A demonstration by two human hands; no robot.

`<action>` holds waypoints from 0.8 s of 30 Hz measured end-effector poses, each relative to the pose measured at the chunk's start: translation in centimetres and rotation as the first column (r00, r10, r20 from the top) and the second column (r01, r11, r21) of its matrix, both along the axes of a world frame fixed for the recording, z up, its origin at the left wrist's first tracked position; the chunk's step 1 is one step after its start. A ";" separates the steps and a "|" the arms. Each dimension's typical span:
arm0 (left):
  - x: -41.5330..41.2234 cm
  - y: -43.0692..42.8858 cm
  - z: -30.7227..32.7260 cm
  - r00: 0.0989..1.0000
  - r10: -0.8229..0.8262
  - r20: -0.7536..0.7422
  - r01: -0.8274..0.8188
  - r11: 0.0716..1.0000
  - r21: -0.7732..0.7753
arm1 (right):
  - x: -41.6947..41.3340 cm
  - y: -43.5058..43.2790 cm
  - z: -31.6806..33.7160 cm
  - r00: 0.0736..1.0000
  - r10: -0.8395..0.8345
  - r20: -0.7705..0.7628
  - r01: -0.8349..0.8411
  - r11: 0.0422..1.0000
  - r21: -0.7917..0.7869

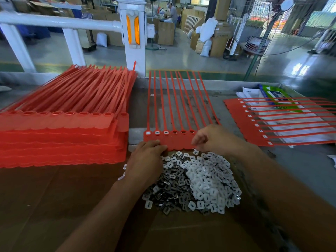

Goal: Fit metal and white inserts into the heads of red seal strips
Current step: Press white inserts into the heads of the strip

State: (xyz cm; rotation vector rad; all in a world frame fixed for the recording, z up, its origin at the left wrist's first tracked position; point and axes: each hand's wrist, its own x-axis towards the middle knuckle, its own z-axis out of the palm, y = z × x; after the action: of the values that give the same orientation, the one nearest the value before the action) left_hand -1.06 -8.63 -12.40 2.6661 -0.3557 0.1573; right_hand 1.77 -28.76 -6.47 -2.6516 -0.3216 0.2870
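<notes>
Nearest: brown cardboard sheet [54,206] covers the bench front. On it, between both forearms, one mixed heap — dark metal inserts [169,186] on its left side, white inserts [209,180] on its right, the two kinds overlapping in the middle.

L hand [145,157] lies palm-down at the heap's far left edge, fingers curled, fingertips touching the near edge of the working strip's head bar. Whether it pinches an insert — cannot tell, underside hidden.

R hand [209,139] sits over the right part of the same head bar, fingers bunched as in a pinch; any insert held is hidden, so contents cannot be told.

Working red seal strip sheet [172,106]: joined heads near the hands, tails running away toward the bench's far edge. Three left heads [156,132] show white fill in the slots; next three look open or only part-filled; heads further right are covered by R hand.

Left: tall stack of red strip sheets [60,128], slots empty by appearance. Right, well apart: a sheet with white-filled heads [272,122] lying over papers and a green packet [278,97].

Judgement: job approx. a third through this sheet. To do the step well, L hand should pin the head bar flat, R should square each insert to its slot before pressing, metal first then white presumably. Risk: mixed heap invites wrong-order picks.

Beyond: white railing [60,21], workshop floor.
</notes>
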 end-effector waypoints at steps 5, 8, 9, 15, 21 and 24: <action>0.0 0.0 0.0 1.000 0.004 0.002 -0.004 1.000 -0.004 | -0.6 -0.3 -0.3 0.999 0.022 -0.043 -0.022 1.000 -0.005; 0.0 0.0 0.0 1.000 0.003 0.002 -0.003 1.000 0.000 | -0.9 0.0 -0.3 0.997 0.034 -0.067 -0.033 0.999 0.004; 0.0 0.0 0.0 1.000 0.002 0.005 -0.002 1.000 0.002 | -1.0 0.0 -0.3 0.997 0.039 -0.071 -0.039 0.999 0.003; 0.0 0.0 0.0 1.000 0.005 0.010 -0.005 1.000 0.004 | -1.4 0.5 -0.4 0.997 0.060 -0.056 -0.059 0.998 0.025; 0.0 -0.1 0.0 1.000 0.004 0.003 -0.004 1.000 -0.002 | -1.4 1.2 -0.9 0.998 0.069 0.010 -0.068 0.996 -0.055; 0.1 -0.1 0.0 1.000 0.005 -0.004 -0.005 1.000 -0.009 | -1.4 1.3 -0.9 0.996 0.084 0.033 -0.080 0.992 -0.101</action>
State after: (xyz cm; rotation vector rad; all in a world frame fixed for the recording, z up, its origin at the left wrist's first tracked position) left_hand -1.00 -8.70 -12.36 2.6579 -0.3464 0.1545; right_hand 0.38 -27.49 -7.39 -2.7484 -0.4400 0.2864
